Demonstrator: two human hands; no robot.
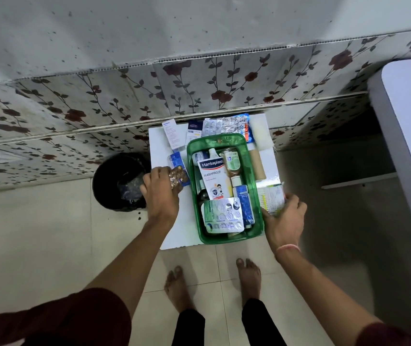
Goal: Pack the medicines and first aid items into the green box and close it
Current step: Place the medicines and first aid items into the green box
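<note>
The open green box [192,171] stands on a small white table [158,146]. Inside it lie a Hansaplast plaster pack [213,177], an amber bottle [231,162], a blue tube [243,203] and a silver blister pack [221,215]. Left of the box, my left hand [160,193] is closed on a brown capsule blister strip [178,178]. Right of the box, my right hand [285,221] grips a pale green and white medicine pack [271,197]. More blister strips [224,126], white cartons [173,133], a blue pack [175,162] and a tan bandage roll [258,164] lie around the box.
A black waste bin [118,182] with a bag inside stands on the tiled floor left of the table. A floral-papered wall ledge [199,83] runs behind it. A white tabletop edge [409,136] juts in at the right. My bare feet [178,287] are below the table.
</note>
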